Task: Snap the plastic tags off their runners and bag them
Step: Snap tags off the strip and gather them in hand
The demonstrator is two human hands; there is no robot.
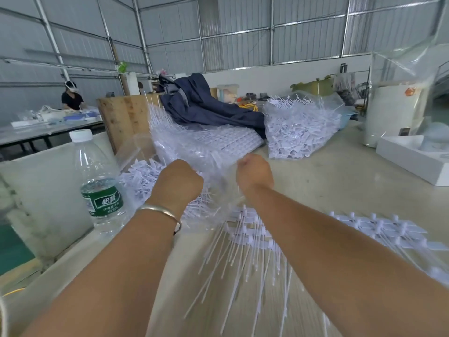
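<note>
Corrugated shed walls behind; pale bench (328, 171) in front. Left hand (178, 183) and right hand (254, 172) both fisted on the clear bag (213, 166) mouth — loose tags (141, 178) inside, tag runners (252, 229) under forearms. Water bottle (98, 181) left.

Bright, even daylight | soft shadows | wide-angle edge bending | hands perhaps motion-blurred
</note>
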